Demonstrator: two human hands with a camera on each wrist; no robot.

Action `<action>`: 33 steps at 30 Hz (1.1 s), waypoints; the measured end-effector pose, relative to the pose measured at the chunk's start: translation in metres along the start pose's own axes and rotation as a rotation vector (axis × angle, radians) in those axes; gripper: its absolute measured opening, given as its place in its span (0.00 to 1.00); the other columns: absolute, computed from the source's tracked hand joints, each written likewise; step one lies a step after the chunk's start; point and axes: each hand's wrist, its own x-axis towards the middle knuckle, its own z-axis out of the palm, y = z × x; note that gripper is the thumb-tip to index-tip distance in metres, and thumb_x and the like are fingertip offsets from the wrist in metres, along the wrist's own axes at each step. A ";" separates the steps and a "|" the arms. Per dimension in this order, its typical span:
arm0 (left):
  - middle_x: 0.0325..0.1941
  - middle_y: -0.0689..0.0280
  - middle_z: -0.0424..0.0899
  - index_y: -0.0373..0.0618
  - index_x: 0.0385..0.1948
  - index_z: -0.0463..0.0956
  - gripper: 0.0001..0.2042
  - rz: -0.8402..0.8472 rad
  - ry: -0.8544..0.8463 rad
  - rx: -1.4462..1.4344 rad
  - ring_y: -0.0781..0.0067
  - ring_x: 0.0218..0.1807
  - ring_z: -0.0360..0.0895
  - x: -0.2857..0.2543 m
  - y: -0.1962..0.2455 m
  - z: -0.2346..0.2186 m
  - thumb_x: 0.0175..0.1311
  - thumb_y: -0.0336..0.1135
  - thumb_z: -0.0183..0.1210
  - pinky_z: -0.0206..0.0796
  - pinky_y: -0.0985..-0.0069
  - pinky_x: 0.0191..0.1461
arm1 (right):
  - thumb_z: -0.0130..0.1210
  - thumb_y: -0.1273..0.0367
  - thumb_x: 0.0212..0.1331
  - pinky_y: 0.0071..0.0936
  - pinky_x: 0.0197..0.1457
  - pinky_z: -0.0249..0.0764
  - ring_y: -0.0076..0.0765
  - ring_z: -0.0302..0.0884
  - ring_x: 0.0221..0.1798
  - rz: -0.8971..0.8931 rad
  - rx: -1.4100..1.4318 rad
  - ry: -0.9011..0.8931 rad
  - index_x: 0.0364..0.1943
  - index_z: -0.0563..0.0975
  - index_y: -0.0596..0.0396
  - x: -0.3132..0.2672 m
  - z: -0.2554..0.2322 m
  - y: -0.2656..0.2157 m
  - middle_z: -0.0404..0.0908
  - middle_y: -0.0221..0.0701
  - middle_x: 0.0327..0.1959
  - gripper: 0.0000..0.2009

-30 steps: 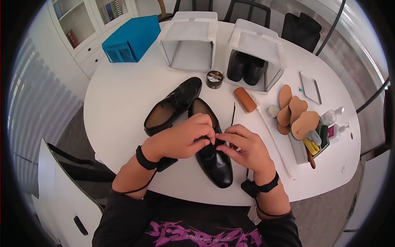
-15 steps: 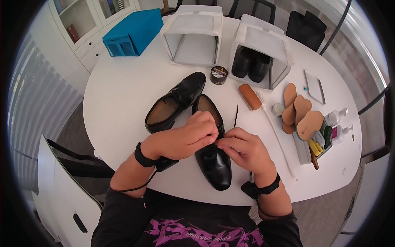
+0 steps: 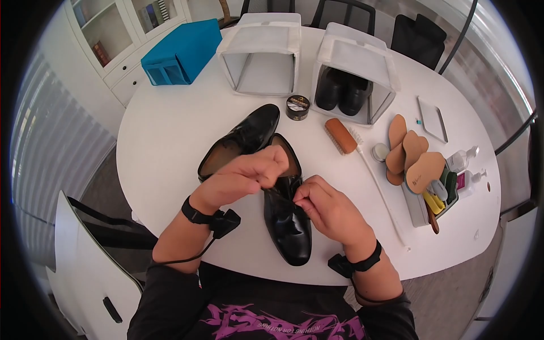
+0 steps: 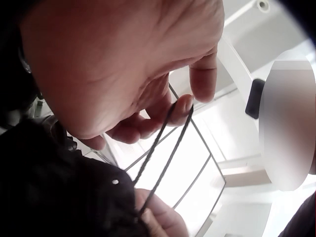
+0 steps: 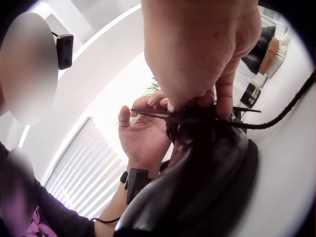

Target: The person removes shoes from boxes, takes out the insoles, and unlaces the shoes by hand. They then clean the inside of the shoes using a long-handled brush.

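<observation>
A black dress shoe (image 3: 290,241) lies on the table with its toe toward the person. My left hand (image 3: 241,173) is raised left of its opening and holds a dark shoelace (image 4: 168,157), drawn taut in a loop round a fingertip, as the left wrist view shows. Down at the lacing, my right hand (image 3: 334,212) pinches the lace against the shoe, its fingertips partly hidden. In the right wrist view a loose lace end (image 5: 289,115) trails off to the side. The second black shoe (image 3: 262,126) lies behind, toe pointing away.
White shoe boxes (image 3: 258,45) stand at the back, one with dark shoes (image 3: 352,96) inside, and a blue box (image 3: 192,51) at the left. To the right lie a polish tin (image 3: 297,106), a wooden brush (image 3: 340,135), a long white-handled brush (image 3: 382,201), insoles (image 3: 425,170) and pump bottles (image 3: 469,180).
My left hand has moved left and up away from the lacing, pulling a lace loop out. My right hand stays close to the shoe, whose front has shifted slightly left.
</observation>
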 end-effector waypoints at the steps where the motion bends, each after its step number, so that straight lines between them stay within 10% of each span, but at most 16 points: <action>1: 0.53 0.65 0.68 0.51 0.32 0.70 0.18 0.107 0.028 -0.093 0.62 0.60 0.65 -0.001 -0.003 -0.002 0.74 0.54 0.60 0.60 0.58 0.74 | 0.70 0.76 0.79 0.46 0.52 0.88 0.55 0.91 0.50 0.002 0.000 0.003 0.54 0.83 0.55 -0.001 0.001 0.000 0.87 0.36 0.53 0.08; 7: 0.50 0.66 0.74 0.52 0.42 0.77 0.15 0.554 0.358 -0.794 0.61 0.64 0.72 -0.004 0.018 -0.024 0.83 0.51 0.64 0.63 0.48 0.84 | 0.68 0.76 0.83 0.45 0.56 0.87 0.56 0.90 0.52 0.092 0.056 0.009 0.54 0.82 0.57 -0.001 0.000 0.000 0.86 0.39 0.53 0.06; 11: 0.57 0.66 0.82 0.45 0.54 0.84 0.13 0.214 0.649 -0.331 0.67 0.62 0.79 -0.007 0.015 -0.022 0.87 0.45 0.63 0.71 0.60 0.79 | 0.66 0.77 0.84 0.43 0.58 0.86 0.55 0.89 0.52 0.118 0.106 0.011 0.55 0.82 0.58 -0.001 0.001 0.002 0.86 0.41 0.54 0.05; 13: 0.57 0.66 0.89 0.42 0.59 0.86 0.12 -0.070 0.468 -0.011 0.71 0.64 0.84 -0.008 0.008 -0.022 0.83 0.37 0.71 0.73 0.70 0.76 | 0.65 0.77 0.85 0.42 0.59 0.86 0.54 0.89 0.53 0.132 0.123 -0.003 0.55 0.82 0.58 -0.001 0.003 0.001 0.86 0.41 0.55 0.05; 18: 0.55 0.64 0.90 0.48 0.53 0.86 0.12 0.083 0.103 0.725 0.61 0.63 0.86 0.000 0.014 0.011 0.76 0.33 0.80 0.71 0.62 0.77 | 0.64 0.77 0.85 0.41 0.60 0.85 0.53 0.88 0.54 0.196 0.119 -0.023 0.57 0.82 0.58 -0.001 0.000 0.001 0.85 0.41 0.55 0.05; 29: 0.64 0.63 0.85 0.46 0.56 0.83 0.11 0.014 -0.031 0.620 0.57 0.67 0.81 -0.004 -0.011 -0.004 0.83 0.35 0.75 0.73 0.63 0.73 | 0.62 0.82 0.85 0.32 0.51 0.86 0.31 0.85 0.45 0.299 0.394 0.266 0.55 0.82 0.57 -0.010 -0.011 0.033 0.85 0.35 0.54 0.06; 33: 0.64 0.62 0.85 0.45 0.58 0.81 0.13 0.090 0.021 0.616 0.56 0.67 0.81 -0.001 -0.007 -0.001 0.81 0.33 0.76 0.76 0.63 0.71 | 0.70 0.84 0.77 0.31 0.51 0.85 0.34 0.88 0.47 -0.033 0.004 0.231 0.57 0.90 0.58 0.000 -0.017 0.010 0.87 0.36 0.55 0.11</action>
